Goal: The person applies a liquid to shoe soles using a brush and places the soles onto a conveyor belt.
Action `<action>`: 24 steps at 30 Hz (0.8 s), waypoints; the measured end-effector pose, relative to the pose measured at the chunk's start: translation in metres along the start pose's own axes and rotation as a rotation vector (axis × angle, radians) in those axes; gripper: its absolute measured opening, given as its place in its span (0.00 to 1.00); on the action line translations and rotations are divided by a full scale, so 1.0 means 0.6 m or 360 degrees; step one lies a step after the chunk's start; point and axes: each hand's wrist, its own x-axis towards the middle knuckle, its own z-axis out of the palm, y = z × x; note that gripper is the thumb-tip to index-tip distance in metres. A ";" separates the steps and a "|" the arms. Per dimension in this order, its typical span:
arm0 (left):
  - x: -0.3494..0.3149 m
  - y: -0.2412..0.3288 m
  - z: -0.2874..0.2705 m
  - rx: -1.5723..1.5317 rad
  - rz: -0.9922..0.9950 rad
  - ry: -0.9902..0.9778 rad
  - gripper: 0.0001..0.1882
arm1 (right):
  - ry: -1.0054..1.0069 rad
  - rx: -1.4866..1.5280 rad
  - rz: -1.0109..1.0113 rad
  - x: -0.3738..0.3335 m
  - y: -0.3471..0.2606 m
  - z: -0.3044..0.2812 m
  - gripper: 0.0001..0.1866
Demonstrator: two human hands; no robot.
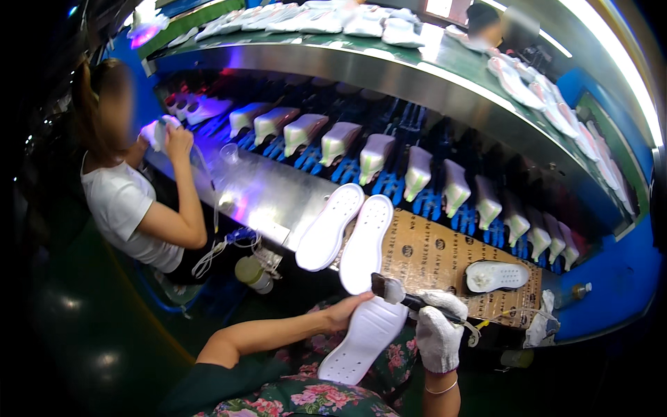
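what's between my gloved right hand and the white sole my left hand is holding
In the head view, a brush gripped by the right hand reaches toward the upper end of the white sole; whether they touch is unclear.

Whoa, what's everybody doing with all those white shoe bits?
The person's bare left hand holds a white sole over their lap. Their gloved right hand grips a brush, its head by the sole's far end; I can't tell if it's touching. Two more soles lie side by side on the table in front. Behind them, white shoe parts stand in a row by blue holders. On the left, a co-worker holds up something white.
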 end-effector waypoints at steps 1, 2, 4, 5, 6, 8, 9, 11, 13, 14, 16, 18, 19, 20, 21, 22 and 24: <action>-0.007 -0.022 0.007 -0.0131 0.0064 -0.0188 0.36 | -0.0016 -0.0010 -0.0041 -0.002 0.000 -0.001 0.13; -0.023 -0.041 0.026 -0.0231 0.0043 -0.0114 0.40 | -0.0040 -0.0016 -0.0080 -0.002 0.002 -0.003 0.13; -0.042 -0.085 -0.010 -0.0480 -0.0302 -0.0407 0.49 | -0.0046 -0.0218 -0.0213 -0.001 0.004 0.003 0.14; -0.042 -0.100 -0.016 -0.0633 -0.0311 -0.0860 0.54 | -0.0110 -0.0377 -0.0312 0.002 0.008 0.003 0.13; -0.039 -0.112 -0.021 -0.0937 -0.0309 -0.0910 0.55 | -0.0175 -0.0535 -0.0413 0.006 0.010 0.000 0.13; -0.027 -0.096 -0.004 -0.1161 -0.0184 -0.0998 0.54 | -0.0260 -0.0829 -0.0448 0.015 0.010 -0.009 0.13; -0.015 -0.089 -0.002 -0.1080 -0.0064 -0.1024 0.53 | -0.0247 -0.0817 -0.0419 0.018 0.007 -0.009 0.12; -0.001 -0.064 0.006 -0.0789 0.0076 -0.0807 0.56 | -0.0220 -0.1001 -0.0570 0.028 0.014 -0.013 0.11; 0.003 -0.035 0.030 -0.0866 0.0078 -0.0573 0.58 | -0.0188 -0.1235 -0.0871 0.036 0.008 -0.011 0.11; -0.003 -0.019 0.044 -0.0915 0.0098 -0.0406 0.59 | -0.0208 -0.1281 -0.0957 0.041 0.011 -0.007 0.11; -0.016 -0.003 0.058 -0.0796 0.0319 -0.0259 0.61 | -0.0308 -0.1342 -0.1154 0.053 0.012 0.011 0.12; -0.016 0.010 0.073 -0.0813 0.0377 -0.0262 0.61 | -0.0317 -0.1423 -0.1253 0.061 0.008 0.018 0.13; -0.016 0.014 0.077 -0.0884 0.0425 -0.0334 0.61 | -0.0315 -0.1449 -0.1308 0.067 0.006 0.020 0.14; -0.014 0.011 0.077 -0.0889 0.0474 -0.0371 0.60 | -0.0316 -0.1476 -0.1362 0.072 0.005 0.020 0.15; -0.011 0.007 0.077 -0.0896 0.0522 -0.0411 0.59 | -0.0322 -0.1503 -0.1415 0.075 0.006 0.020 0.16; -0.005 0.005 0.078 -0.0844 0.0598 -0.0436 0.58 | -0.0320 -0.1545 -0.1488 0.079 0.009 0.022 0.17; -0.008 0.001 0.084 -0.0252 0.0602 -0.0119 0.54 | -0.0326 -0.1631 -0.1632 0.084 0.014 0.025 0.20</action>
